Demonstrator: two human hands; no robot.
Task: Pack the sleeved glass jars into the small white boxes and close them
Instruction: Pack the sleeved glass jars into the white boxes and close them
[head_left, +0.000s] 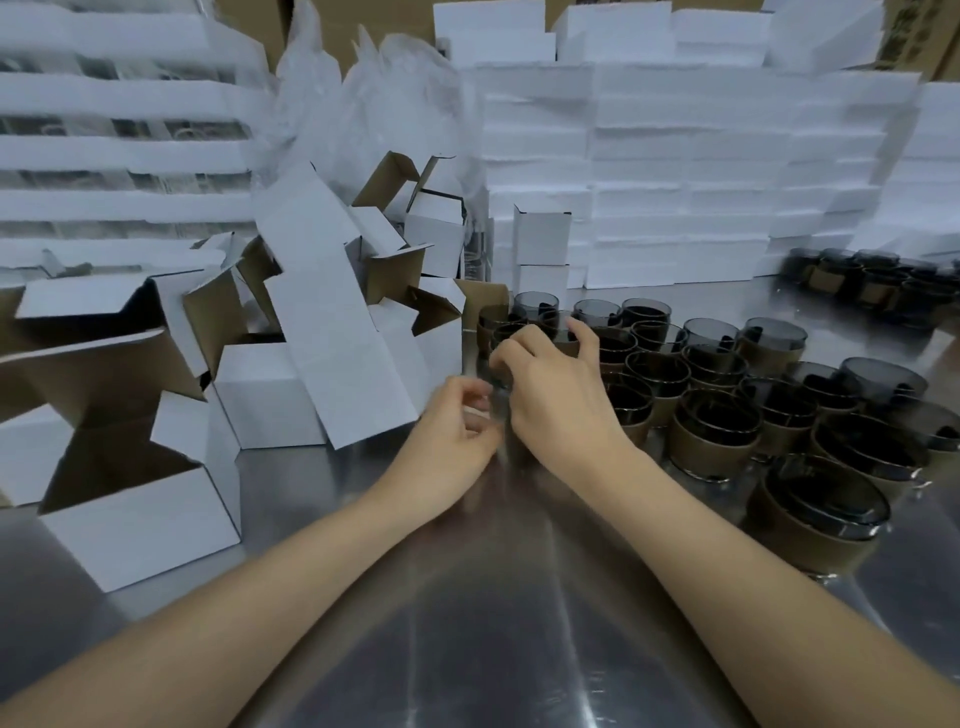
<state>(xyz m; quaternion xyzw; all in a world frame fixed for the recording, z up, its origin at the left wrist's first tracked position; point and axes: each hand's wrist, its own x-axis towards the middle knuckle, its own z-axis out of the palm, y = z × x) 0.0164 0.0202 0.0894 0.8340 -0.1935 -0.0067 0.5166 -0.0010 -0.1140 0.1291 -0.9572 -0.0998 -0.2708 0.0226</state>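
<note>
Jars in brown sleeves crowd the steel table at right. Right hand clasps one blurred jar at their left edge (left hand pinches its side). Open white boxes stand left.

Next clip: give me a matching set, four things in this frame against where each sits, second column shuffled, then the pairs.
1 open white box
2 sleeved glass jars
3 stacked closed boxes
4 right hand

a far back, centre to right
b near left, flaps up
c above the leftmost jars
d crowded at the right

Pairs: 1-b, 2-d, 3-a, 4-c
</note>
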